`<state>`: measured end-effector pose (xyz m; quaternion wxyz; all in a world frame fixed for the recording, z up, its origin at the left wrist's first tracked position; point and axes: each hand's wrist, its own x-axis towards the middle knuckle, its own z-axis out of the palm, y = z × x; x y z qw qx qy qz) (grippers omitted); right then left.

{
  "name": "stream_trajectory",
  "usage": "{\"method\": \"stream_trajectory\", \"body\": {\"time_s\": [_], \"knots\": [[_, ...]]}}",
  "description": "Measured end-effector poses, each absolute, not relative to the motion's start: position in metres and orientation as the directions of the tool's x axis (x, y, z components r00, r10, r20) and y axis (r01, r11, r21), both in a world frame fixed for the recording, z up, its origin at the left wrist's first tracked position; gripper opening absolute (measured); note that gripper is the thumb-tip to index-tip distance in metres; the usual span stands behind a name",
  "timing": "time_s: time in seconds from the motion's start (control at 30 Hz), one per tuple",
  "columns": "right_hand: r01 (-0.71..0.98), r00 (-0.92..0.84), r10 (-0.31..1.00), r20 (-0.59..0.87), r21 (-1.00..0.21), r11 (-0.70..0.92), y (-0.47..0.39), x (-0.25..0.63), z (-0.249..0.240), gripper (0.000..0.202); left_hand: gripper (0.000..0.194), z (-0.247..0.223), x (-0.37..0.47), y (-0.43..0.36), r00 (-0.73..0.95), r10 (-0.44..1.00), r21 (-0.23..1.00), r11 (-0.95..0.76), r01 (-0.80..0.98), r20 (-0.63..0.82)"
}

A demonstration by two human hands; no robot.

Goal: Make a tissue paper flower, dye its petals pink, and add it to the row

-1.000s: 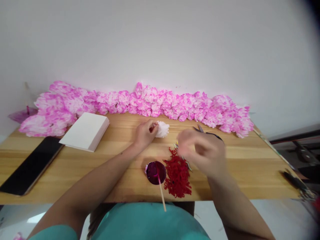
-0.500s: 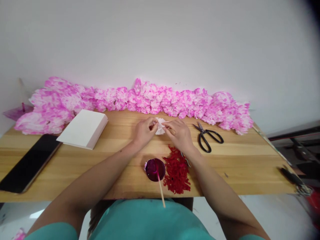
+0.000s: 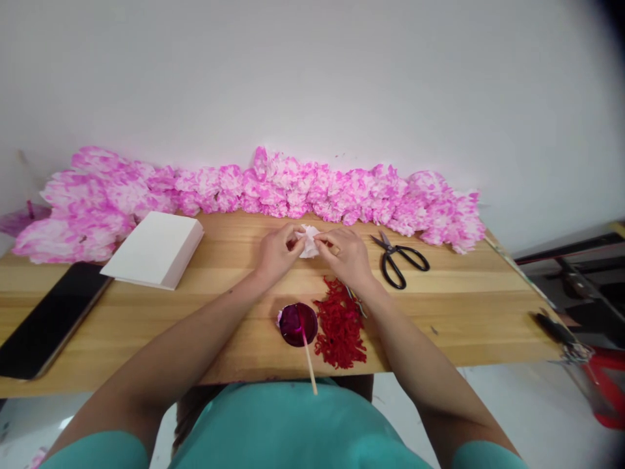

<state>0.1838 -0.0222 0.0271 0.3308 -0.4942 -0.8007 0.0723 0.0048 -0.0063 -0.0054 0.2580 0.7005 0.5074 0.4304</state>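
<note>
Between my hands, just above the wooden table (image 3: 410,332), is a small piece of crinkled white paper (image 3: 309,242). My left hand (image 3: 280,251) pinches its left edge between thumb and fingertips. On its right side, the thumb and fingers of my right hand (image 3: 346,255) close on it. Below my hands sits a round pot of dark purple dye (image 3: 290,326) with a wooden stick (image 3: 309,368) leaning in it. Beside the pot, near my right forearm, lies a pile of red shredded strips (image 3: 340,332).
Pink and white paper flowers (image 3: 288,185) line the wall along the back. Black-handled scissors (image 3: 398,257) lie right of my hands. A stack of white paper (image 3: 156,247) and a black phone (image 3: 51,319) are at left. Another black-handled tool (image 3: 556,329) rests by the right edge.
My view has shifted slightly, moving the table's things a little left and up. Both hands keep pinching the white paper, which now looks a bit more spread out.
</note>
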Motion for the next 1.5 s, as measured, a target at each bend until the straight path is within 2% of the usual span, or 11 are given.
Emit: {"method": "stream_trajectory", "body": {"time_s": [0.17, 0.23, 0.37, 0.47, 0.57, 0.67, 0.87, 1.5], "knots": [[0.723, -0.206, 0.871, 0.445, -0.531, 0.443, -0.018, 0.188, 0.023, 0.015, 0.035, 0.0, 0.006, -0.009, 0.201, 0.92, 0.736, -0.39, 0.553, 0.336], [0.712, -0.185, 0.881, 0.435, -0.559, 0.426, -0.016, 0.189, 0.022, 0.013, 0.031, 0.001, 0.006, -0.01, 0.209, 0.915, 0.692, -0.399, 0.602, 0.346], [0.719, -0.161, 0.898, 0.41, -0.574, 0.392, -0.016, 0.188, 0.024, 0.012, 0.004, 0.004, 0.005, -0.012, 0.282, 0.879, 0.581, -0.468, 0.666, 0.385], [0.724, -0.156, 0.901, 0.406, -0.574, 0.384, -0.017, 0.186, 0.025, 0.014, 0.01, 0.006, 0.005, -0.012, 0.348, 0.845, 0.54, -0.529, 0.655, 0.406], [0.689, -0.127, 0.916, 0.381, -0.631, 0.358, -0.017, 0.185, 0.024, 0.016, 0.014, 0.006, 0.006, -0.011, 0.383, 0.827, 0.527, -0.558, 0.641, 0.41], [0.606, -0.091, 0.95, 0.3, -0.74, 0.292, -0.018, 0.185, 0.023, 0.021, 0.015, 0.006, 0.006, -0.012, 0.386, 0.828, 0.53, -0.558, 0.639, 0.406], [0.446, -0.108, 0.971, 0.214, -0.862, 0.24, -0.019, 0.185, 0.025, 0.034, 0.016, 0.009, 0.006, -0.012, 0.337, 0.853, 0.601, -0.52, 0.607, 0.399], [0.54, -0.18, 0.933, 0.312, -0.761, 0.359, -0.022, 0.18, 0.025, 0.02, 0.012, 0.001, 0.006, -0.01, 0.235, 0.866, 0.606, -0.481, 0.634, 0.442]]}}
